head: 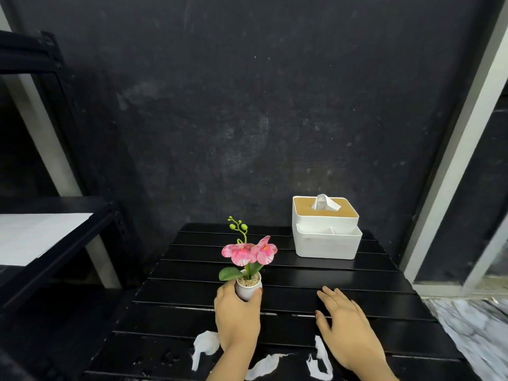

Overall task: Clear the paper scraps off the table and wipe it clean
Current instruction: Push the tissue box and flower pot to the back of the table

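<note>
Several torn white paper scraps [204, 346] lie on the near part of the black slatted table [343, 276], one more scrap [319, 361] beside my right wrist. My left hand [237, 317] is wrapped around a small white flower pot [248, 288] holding a pink artificial orchid [248, 253]; the pot stands upright on or just above the table. My right hand [349, 328] rests flat on the slats with fingers spread, holding nothing.
A white tissue box [325, 233] with a wooden lid and a tissue sticking out stands at the table's far right. A black shelf [49, 232] with a white sheet is at the left. A dark wall is behind.
</note>
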